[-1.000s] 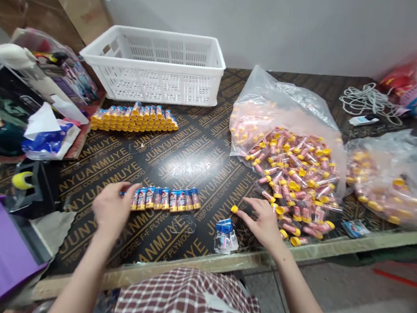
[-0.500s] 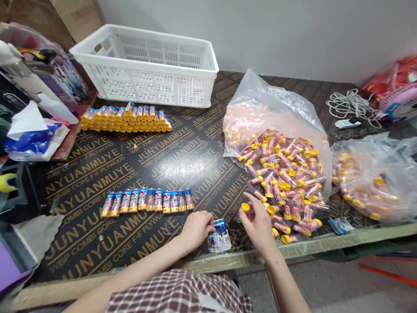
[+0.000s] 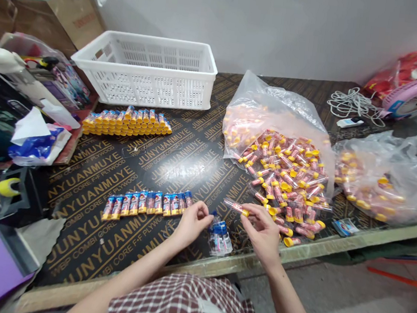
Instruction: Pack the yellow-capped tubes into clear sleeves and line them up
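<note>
The right hand (image 3: 263,230) pinches a yellow-capped candy tube (image 3: 235,206) by its cap between thumb and fingertips, the clear end pointing left above the printed plywood tabletop (image 3: 176,173). To its left, the left hand (image 3: 192,221) has thumb and forefinger pressed together at the far-left edge of a small pile of blue-and-clear printed sleeves (image 3: 220,241); whether a sleeve is caught between them I cannot tell.

Just left of the left hand, a row of sleeved tubes (image 3: 146,203) lies side by side, yellow caps toward the near edge. Farther off on the left, more sleeved tubes are stacked in layers (image 3: 127,126), in front of a white perforated basket (image 3: 143,70). On the right, a loose heap of unsleeved tubes (image 3: 293,173) spills from a translucent plastic bag (image 3: 251,91); a second bag (image 3: 407,149) sits right of it.
</note>
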Demonstrator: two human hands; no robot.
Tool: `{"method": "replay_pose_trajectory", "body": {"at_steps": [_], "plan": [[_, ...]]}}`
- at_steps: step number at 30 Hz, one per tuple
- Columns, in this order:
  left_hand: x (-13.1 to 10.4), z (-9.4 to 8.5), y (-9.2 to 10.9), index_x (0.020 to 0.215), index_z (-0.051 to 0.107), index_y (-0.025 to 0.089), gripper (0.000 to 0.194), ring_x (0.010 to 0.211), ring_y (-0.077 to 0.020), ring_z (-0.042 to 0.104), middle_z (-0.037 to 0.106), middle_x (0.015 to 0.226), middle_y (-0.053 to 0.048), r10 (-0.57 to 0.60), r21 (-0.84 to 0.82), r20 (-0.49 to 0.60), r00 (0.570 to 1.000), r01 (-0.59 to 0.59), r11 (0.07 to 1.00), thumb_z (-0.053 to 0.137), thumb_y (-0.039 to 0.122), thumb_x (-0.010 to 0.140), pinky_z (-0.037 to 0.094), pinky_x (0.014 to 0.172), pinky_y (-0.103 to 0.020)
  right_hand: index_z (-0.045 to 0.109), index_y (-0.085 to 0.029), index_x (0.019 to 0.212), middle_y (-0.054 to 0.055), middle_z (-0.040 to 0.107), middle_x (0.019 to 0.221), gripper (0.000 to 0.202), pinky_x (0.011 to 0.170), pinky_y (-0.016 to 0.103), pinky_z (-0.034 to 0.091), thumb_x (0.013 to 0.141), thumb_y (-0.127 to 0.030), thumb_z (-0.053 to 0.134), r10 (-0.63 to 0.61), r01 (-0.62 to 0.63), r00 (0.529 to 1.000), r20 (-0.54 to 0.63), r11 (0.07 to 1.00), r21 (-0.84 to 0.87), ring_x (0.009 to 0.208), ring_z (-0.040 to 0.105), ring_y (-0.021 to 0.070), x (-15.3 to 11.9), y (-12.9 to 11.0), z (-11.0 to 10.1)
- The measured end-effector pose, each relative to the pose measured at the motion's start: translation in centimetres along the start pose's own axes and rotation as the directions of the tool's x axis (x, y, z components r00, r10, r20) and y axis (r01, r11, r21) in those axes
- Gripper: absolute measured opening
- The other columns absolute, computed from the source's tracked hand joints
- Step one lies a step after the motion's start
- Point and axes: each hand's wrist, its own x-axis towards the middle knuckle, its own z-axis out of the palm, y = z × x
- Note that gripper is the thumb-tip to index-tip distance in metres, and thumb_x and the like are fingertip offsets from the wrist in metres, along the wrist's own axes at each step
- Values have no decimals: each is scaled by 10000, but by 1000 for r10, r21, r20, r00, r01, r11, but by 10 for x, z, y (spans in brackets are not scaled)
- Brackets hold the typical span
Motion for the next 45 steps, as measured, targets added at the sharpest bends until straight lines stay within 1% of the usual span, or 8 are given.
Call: {"method": "replay_pose_trajectory", "body": {"at_steps": [3,6,10,24,28,35,42,45], "plan": [[10,-11,10,754,498,193,290,474,-116,544,560,518,65,-139,-322,-69,988,110,940,720,177,567,426,529,-226,664,-229,970,70,611,1047,162,759,305,538,825,-250,593,7,-5,1000,-22,994,113,968,595,183,-3,-9,3],[16,-20,18,863,582,160,445,504,-108,571,645,598,30,-216,-475,-107,970,141,869,781,136,466,449,547,-219,671,-239,998,70,608,1056,185,782,311,540,831,-236,592,-10,13,1000,-25,992,128,985,591,183,-7,-14,9],[19,-24,24,668,653,105,307,566,-91,578,667,650,-17,-266,-602,-116,957,145,785,822,284,486,481,597,-218,664,-252,1052,70,610,1076,232,850,357,517,840,-211,580,-83,84,996,-18,995,53,992,592,188,-11,-14,16],[17,-24,26,608,695,105,373,527,-87,570,658,590,-29,-291,-608,-205,934,111,786,832,423,470,458,538,-192,624,-266,1147,70,607,1070,367,878,354,493,830,-94,557,-300,297,954,-21,949,-103,997,589,186,-15,-17,26],[17,-21,23,612,671,105,356,550,-82,560,635,604,-9,-240,-573,-227,944,69,816,798,431,545,474,564,-199,625,-267,1136,65,601,1070,351,886,344,489,837,-100,550,-274,279,958,86,959,-56,993,589,178,-16,-16,28],[7,-16,35,964,637,145,501,615,-110,608,654,718,3,-182,-604,-22,983,132,786,832,317,535,515,620,-253,550,-298,1220,52,560,1030,437,838,318,509,846,-83,478,-218,225,955,200,974,-15,953,584,163,-16,-9,35],[-5,-10,32,760,673,82,372,574,-110,609,665,662,-36,-247,-466,211,946,320,825,836,324,528,489,582,-228,231,-289,1420,87,224,1480,879,1032,467,398,633,-41,534,-291,276,884,365,957,95,1292,381,280,-7,-10,32],[-7,-7,29,806,690,91,354,596,-118,623,678,700,-41,-234,-437,275,933,338,833,820,312,561,496,589,-235,237,-270,1418,82,335,1436,898,1058,455,377,596,-29,508,-301,248,839,453,953,174,1294,397,269,-5,-8,31]]}}
